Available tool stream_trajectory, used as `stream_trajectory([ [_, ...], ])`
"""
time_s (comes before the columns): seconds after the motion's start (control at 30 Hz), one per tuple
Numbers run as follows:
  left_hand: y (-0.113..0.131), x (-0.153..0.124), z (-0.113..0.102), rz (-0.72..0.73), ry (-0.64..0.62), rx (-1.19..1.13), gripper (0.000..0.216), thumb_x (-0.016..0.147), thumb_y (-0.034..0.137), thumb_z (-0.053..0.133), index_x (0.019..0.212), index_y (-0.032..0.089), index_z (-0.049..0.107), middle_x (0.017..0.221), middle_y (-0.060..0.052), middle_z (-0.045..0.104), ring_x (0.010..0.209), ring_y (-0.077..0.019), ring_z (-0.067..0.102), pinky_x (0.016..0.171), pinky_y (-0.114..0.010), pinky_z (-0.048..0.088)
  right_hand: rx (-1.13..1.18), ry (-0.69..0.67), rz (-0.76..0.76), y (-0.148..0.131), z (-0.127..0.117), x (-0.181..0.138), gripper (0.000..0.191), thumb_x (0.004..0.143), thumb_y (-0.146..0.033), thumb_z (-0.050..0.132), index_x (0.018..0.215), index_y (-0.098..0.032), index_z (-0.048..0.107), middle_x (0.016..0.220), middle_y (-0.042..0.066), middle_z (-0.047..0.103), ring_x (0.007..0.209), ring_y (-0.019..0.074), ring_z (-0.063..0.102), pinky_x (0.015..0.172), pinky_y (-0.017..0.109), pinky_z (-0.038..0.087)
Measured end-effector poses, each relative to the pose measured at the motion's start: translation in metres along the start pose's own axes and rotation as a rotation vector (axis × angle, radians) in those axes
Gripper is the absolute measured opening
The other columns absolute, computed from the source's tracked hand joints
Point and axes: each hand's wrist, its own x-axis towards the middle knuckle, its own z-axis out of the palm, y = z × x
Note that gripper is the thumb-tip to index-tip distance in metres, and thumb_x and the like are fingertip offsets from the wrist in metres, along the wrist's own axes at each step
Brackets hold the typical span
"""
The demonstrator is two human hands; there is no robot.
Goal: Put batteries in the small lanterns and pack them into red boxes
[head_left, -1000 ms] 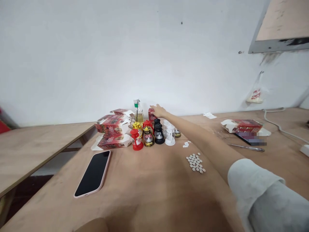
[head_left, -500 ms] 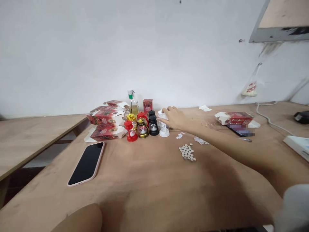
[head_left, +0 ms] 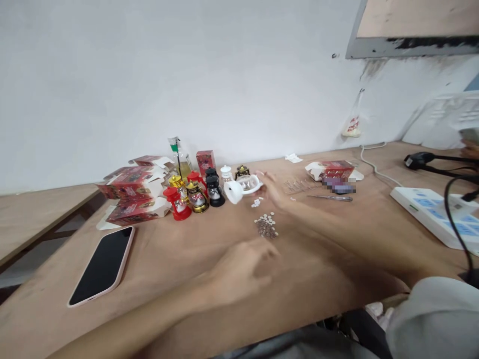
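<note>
A small white lantern lies tipped on its side in the air, its white base toward the left. My right hand is closed on its right end, the fingers partly hidden. My left hand is blurred over the front of the table; its thumb and bent fingers look apart, with nothing visible between them. Beyond it lies a pile of small round button cells, and some little white pieces. Several lanterns stand to the left, among them a red lantern, a bronze lantern and a black lantern.
Torn red boxes are stacked at the left, with a phone in front. A bottle stands behind the lanterns. Rightward lie a screwdriver, another red box, and a white device with a black cable.
My right hand has lifted the white lantern from the group and tilted it, drawing it closer. My left hand has come in over the table. The view has turned right.
</note>
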Motion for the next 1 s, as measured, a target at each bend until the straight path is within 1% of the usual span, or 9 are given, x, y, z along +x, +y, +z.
stream_trajectory([
  [0.1, -0.017, 0.012, 0.004, -0.119, 0.458, -0.073, 0.049, 0.077, 0.036, 0.067, 0.121, 0.022, 0.051, 0.117, -0.008, 0.059, 0.11, -0.024, 0.057, 0.094, -0.042, 0.048, 0.32, -0.09, 0.296, 0.005, 0.009, -0.044, 0.024, 0.082, -0.043, 0.058, 0.084, -0.019, 0.054, 0.066, -0.003, 0.055, 0.052, 0.0091, 0.049, 0.051, 0.022, 0.047],
  [0.2, -0.03, 0.018, 0.002, -0.011, 0.64, -0.055, 0.08, 0.064, 0.039, 0.076, 0.132, 0.021, 0.039, 0.133, -0.014, 0.048, 0.123, -0.0309, 0.048, 0.098, -0.049, 0.046, 0.36, -0.19, 0.371, 0.015, 0.022, -0.077, 0.026, 0.078, -0.043, 0.062, 0.09, -0.021, 0.056, 0.073, -0.001, 0.06, 0.058, 0.0102, 0.054, 0.048, 0.019, 0.043],
  [0.37, -0.045, 0.016, -0.006, 0.285, 0.69, 0.004, 0.048, 0.068, 0.026, 0.074, 0.111, 0.024, 0.053, 0.114, -0.007, 0.063, 0.113, -0.0266, 0.058, 0.098, -0.05, 0.047, -0.01, -0.154, 0.215, 0.028, 0.022, -0.09, 0.036, 0.084, -0.055, 0.049, 0.101, -0.023, 0.053, 0.081, 0.001, 0.062, 0.069, 0.0145, 0.059, 0.058, 0.026, 0.048],
  [0.47, -0.063, 0.017, -0.011, 0.189, 0.777, 0.084, 0.047, 0.069, 0.025, 0.073, 0.111, 0.02, 0.054, 0.11, -0.007, 0.065, 0.104, -0.0239, 0.062, 0.092, -0.046, 0.051, -0.413, -0.065, -0.015, 0.03, -0.001, -0.091, 0.036, 0.091, -0.049, 0.04, 0.115, -0.023, 0.048, 0.104, 0.007, 0.062, 0.094, 0.0188, 0.06, 0.083, 0.037, 0.05],
  [0.57, -0.078, 0.019, -0.017, 0.075, 0.807, 0.112, 0.045, 0.07, 0.028, 0.073, 0.111, 0.019, 0.056, 0.107, -0.007, 0.065, 0.096, -0.0217, 0.064, 0.084, -0.041, 0.053, -0.833, -0.113, -0.231, 0.028, -0.029, -0.097, 0.045, 0.09, -0.043, 0.043, 0.129, -0.021, 0.041, 0.133, 0.013, 0.048, 0.127, 0.0242, 0.042, 0.107, 0.047, 0.033],
  [0.67, -0.084, 0.022, -0.02, -0.004, 0.756, 0.147, 0.041, 0.071, 0.032, 0.071, 0.107, 0.019, 0.058, 0.103, -0.006, 0.066, 0.092, -0.0218, 0.064, 0.081, -0.04, 0.053, -1.087, -0.25, -0.198, 0.03, -0.043, -0.101, 0.07, 0.087, -0.053, 0.047, 0.144, -0.018, 0.024, 0.148, 0.017, 0.03, 0.14, 0.0299, 0.022, 0.111, 0.053, 0.025],
  [0.77, -0.085, 0.025, -0.02, -0.034, 0.704, 0.186, 0.039, 0.072, 0.035, 0.07, 0.105, 0.019, 0.058, 0.104, -0.006, 0.066, 0.091, -0.0226, 0.065, 0.081, -0.04, 0.051, -1.225, -0.357, -0.117, 0.035, -0.039, -0.098, 0.089, 0.082, -0.066, 0.045, 0.148, -0.017, 0.014, 0.154, 0.019, 0.016, 0.143, 0.0362, 0.005, 0.112, 0.058, 0.018],
  [0.87, -0.089, 0.029, -0.02, -0.021, 0.672, 0.212, 0.038, 0.073, 0.037, 0.07, 0.103, 0.019, 0.057, 0.104, -0.006, 0.066, 0.094, -0.0233, 0.064, 0.081, -0.039, 0.05, -1.312, -0.417, -0.118, 0.041, -0.025, -0.088, 0.087, 0.083, -0.069, 0.038, 0.148, -0.015, 0.019, 0.155, 0.019, 0.01, 0.143, 0.0373, 0.0, 0.113, 0.057, 0.015],
  [1.0, -0.097, 0.034, -0.02, -0.028, 0.634, 0.25, 0.036, 0.074, 0.037, 0.068, 0.103, 0.02, 0.055, 0.104, -0.005, 0.066, 0.097, -0.0225, 0.062, 0.084, -0.037, 0.049, -1.335, -0.54, -0.255, 0.046, -0.014, -0.075, 0.069, 0.093, -0.055, 0.03, 0.142, -0.007, 0.033, 0.153, 0.02, 0.019, 0.143, 0.0308, 0.013, 0.116, 0.048, 0.019],
])
